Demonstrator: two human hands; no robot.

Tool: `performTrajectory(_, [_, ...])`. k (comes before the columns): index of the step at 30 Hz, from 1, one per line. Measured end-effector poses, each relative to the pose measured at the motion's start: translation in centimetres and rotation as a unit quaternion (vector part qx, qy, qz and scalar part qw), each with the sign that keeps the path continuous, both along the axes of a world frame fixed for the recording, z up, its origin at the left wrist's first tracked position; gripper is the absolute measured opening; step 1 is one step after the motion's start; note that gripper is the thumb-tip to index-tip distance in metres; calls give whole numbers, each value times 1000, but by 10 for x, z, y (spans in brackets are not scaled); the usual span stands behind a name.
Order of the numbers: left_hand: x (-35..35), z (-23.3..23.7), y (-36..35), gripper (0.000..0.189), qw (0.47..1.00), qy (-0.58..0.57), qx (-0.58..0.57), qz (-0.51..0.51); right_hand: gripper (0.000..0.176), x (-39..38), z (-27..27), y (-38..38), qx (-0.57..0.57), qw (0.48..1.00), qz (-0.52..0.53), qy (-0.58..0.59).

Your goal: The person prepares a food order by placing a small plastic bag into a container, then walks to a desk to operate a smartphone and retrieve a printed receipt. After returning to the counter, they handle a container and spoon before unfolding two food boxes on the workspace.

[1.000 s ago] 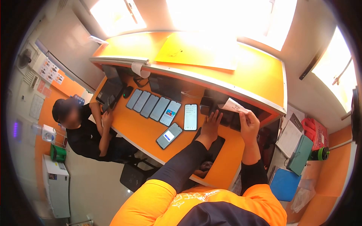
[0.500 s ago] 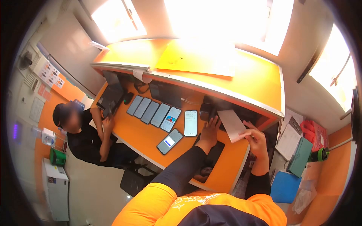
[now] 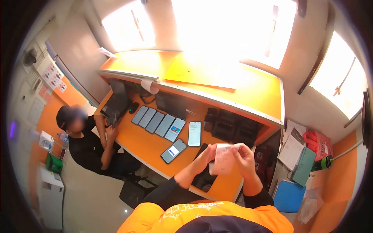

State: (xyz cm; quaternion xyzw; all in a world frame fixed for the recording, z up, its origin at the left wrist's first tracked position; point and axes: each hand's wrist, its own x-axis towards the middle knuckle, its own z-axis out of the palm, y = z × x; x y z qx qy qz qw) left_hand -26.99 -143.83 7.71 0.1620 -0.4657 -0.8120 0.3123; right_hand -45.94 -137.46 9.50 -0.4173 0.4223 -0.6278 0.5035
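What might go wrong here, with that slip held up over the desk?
The paper slip, pinched between the left hand and the right hand, might tear or crumple if pulled. The lit phone lies nearest the desk front edge, so a passing sleeve could perhaps knock it off.

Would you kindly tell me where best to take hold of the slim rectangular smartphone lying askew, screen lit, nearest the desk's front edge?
Pinch the slim lit smartphone across its two long edges at mid-length, fingers coming from above. It lies flat, screen up, on the orange desk, apart from the other phones, so both long sides look free.
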Motion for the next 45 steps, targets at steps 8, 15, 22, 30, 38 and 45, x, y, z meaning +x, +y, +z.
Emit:
performTrajectory(8, [87, 17, 68, 22, 960, -189, -75, 190, 20, 54, 4, -20, 43, 983, 157, -81])
performTrajectory(15, [126, 79, 86, 18, 892, -364, -237, 124, 33, 79, 54, -29, -56, 894, 369, 249])
performTrajectory(22, [130, 88, 101, 26, 883, -359, -224, 201, 11, 85, 83, -14, -66, 866, 344, 357])
performTrajectory(30, [119, 89, 108, 21, 841, -374, -327, 213, 13, 91, 83, 8, -141, 857, 316, 383])
performTrajectory(38, [120, 95, 119, 12, 734, -379, -507, 247, 9, 90, 59, 14, -35, 891, 360, 273])
performTrajectory(45, [127, 100, 126, 10, 691, -434, -477, 325, 12, 83, 61, 6, 61, 926, 340, 154])
